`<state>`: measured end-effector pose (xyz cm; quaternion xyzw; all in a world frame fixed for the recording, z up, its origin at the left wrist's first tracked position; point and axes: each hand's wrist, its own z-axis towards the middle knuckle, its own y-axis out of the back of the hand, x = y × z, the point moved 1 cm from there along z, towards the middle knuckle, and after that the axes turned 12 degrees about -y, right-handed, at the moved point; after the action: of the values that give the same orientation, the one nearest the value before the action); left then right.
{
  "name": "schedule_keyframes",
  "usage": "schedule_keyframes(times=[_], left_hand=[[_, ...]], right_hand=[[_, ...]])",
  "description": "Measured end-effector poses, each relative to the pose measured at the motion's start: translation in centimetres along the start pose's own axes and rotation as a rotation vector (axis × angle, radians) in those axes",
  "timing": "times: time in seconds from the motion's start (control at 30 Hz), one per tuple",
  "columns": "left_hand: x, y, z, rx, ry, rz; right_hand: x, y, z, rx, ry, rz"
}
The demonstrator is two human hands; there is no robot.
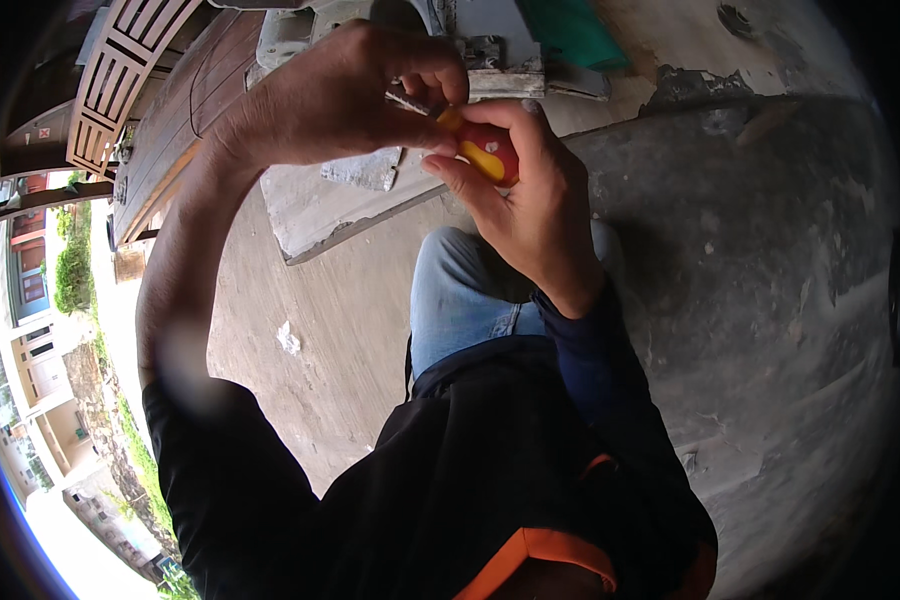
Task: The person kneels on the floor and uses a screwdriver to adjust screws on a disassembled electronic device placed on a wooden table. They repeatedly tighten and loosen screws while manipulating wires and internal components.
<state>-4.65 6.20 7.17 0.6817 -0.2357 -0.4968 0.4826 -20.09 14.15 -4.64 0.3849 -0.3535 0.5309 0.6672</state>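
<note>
Your right hand (pixel 535 165) has its thumb and fingers closed around the red-and-yellow handle (pixel 490 163) of a tool, held up in front of you. Your left hand (pixel 335 95) bends inward at the wrist, back of the hand up, its fingers curled and thumb beside the handle's front end; you can see a bit of metal shaft (pixel 407 100) there, but I cannot tell whether those fingers pinch it. Your left forearm arcs in from the side, while your right comes up from below, sleeved.

Beneath your hands lies a pale board (pixel 315 215) bearing a grey flat piece (pixel 365 170). Your left hand partly blocks the grey machinery (pixel 295 35) behind it. Your jeans-clad knee (pixel 455 290) sits below, a dark slab (pixel 730 250) to your right, a white scrap (pixel 288 338) on the floor (pixel 260 285).
</note>
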Motion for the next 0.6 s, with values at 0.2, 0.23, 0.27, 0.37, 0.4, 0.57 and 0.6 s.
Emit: schedule_keyframes(times=[0.2, 0.23, 0.27, 0.37, 0.4, 0.57, 0.6], left_hand=[[-1.3, -10.2, -7.7, -0.959, 0.396, -0.052], [-0.3, -11.6, -8.5, -1.044, 0.559, -0.054], [0.6, -12.2, -8.1, -1.157, 0.580, -0.175], [3.0, -12.3, -6.2, -1.335, 0.539, -0.449], [3.3, -12.3, -5.9, -1.367, 0.508, -0.525], [4.1, -12.5, -6.5, -1.424, 0.532, -0.613], [4.1, -12.6, -6.5, -1.430, 0.552, -0.633]], right_hand=[[-3.3, -0.5, -4.6, 0.115, -0.342, 0.234], [-4.0, -0.7, -5.1, 0.091, -0.365, 0.256], [-4.3, -0.7, -5.6, 0.076, -0.394, 0.282], [-4.8, -1.0, -5.3, 0.090, -0.392, 0.290], [-4.9, -1.0, -5.5, 0.089, -0.397, 0.295], [-5.7, -1.0, -5.5, 0.057, -0.460, 0.393], [-5.6, -0.9, -5.4, 0.079, -0.518, 0.444]])
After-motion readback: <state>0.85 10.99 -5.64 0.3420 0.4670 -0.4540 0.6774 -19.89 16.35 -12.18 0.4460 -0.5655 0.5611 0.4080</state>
